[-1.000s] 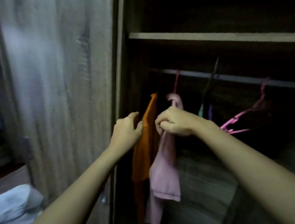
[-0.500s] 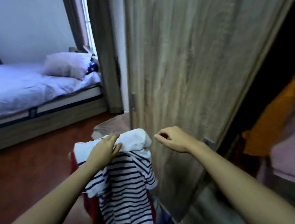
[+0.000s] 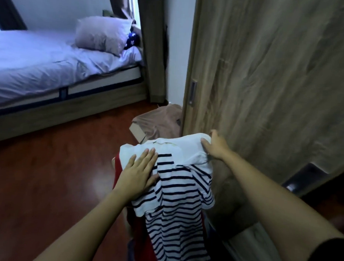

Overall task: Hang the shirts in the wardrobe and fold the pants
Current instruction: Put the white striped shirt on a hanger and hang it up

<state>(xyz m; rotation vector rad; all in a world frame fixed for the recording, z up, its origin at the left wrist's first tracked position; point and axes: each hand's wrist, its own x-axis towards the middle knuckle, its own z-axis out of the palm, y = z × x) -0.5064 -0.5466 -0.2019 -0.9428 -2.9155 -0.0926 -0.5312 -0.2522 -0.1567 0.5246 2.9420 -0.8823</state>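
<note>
**Both hands on the striped shirt by the wardrobe door**

My left hand (image 3: 138,171) lies flat on the near left part of the striped shirt (image 3: 176,199), fingers straight and close together, palm pressing down on the white cloth just where the dark stripes begin. My right hand (image 3: 215,147) is at the far right end of the same shirt. The thumb points up on the far side and the fingers curl over the near side, so the plain white upper edge is pinched between them.

The shirt is draped over the top of a heap, its striped body hanging down toward me. A red garment (image 3: 117,164) shows beneath it on the left, touching it. I cannot tell what the heap rests on.

The wood-grain wardrobe door (image 3: 268,75) stands just beside my right hand and fills the right side, with a recessed handle (image 3: 192,90) at its left edge. Beyond the shirt, against that edge, brown cloth (image 3: 157,120) lies over something boxy. The reddish floor (image 3: 47,174) runs left to a bed (image 3: 42,61) with a pillow (image 3: 100,33), and a curtain (image 3: 153,50) hangs at the far end.
</note>
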